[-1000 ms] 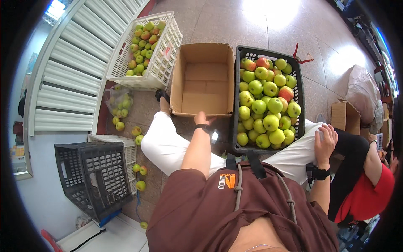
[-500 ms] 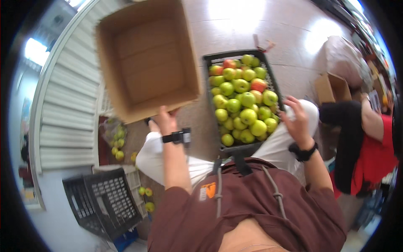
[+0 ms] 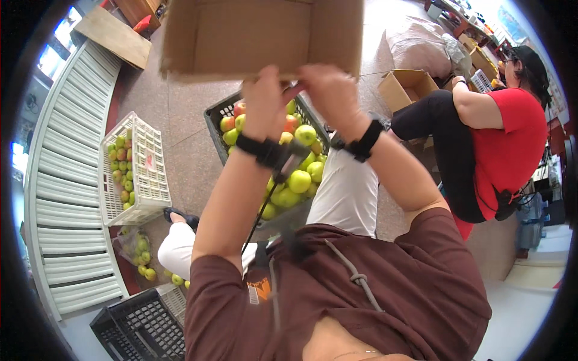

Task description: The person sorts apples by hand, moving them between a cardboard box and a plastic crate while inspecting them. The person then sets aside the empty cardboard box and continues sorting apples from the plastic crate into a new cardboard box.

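An open cardboard box is raised over the far part of the black crate, its inside facing me. My left hand is closed on the box's near edge. Beside it, my right hand grips the same edge, fingers bent. A reddish strip shows between the two hands; I cannot make out what it is. Below stands the black crate between my knees, heaped with green and some red apples. My forearms and the box hide part of the fruit.
To the left, a white crate holds apples, near a bag of apples and loose ones. An empty black crate lies lower left. On the right sits a person in red, beside an open carton and a large sack.
My right hand has left the apple crate's side and come to the box edge. The box now hangs over the crate instead of left of it. My view has swung, bringing the white crate in.
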### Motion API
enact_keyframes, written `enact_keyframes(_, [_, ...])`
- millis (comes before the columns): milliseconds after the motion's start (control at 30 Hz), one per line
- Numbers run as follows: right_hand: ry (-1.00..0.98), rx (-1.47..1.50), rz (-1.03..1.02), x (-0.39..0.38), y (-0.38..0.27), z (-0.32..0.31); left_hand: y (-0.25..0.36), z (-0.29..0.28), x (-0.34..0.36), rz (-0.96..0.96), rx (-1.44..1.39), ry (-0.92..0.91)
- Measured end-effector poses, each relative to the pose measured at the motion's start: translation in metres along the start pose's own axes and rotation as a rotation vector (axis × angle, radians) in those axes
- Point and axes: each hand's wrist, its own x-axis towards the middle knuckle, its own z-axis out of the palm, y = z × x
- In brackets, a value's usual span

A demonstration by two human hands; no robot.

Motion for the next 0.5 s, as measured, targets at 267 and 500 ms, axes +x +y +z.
enact_keyframes(267, [0.01, 0.057, 0.249, 0.0, 0.188, -0.001, 0.002, -0.064, 0.005, 0.17, 0.283, -0.071])
enact_keyframes(500, [-0.153, -0.029, 0.404, -0.029, 0.274, 0.06, -0.027, -0.28, -0.107, -0.018, 0.555, 0.713])
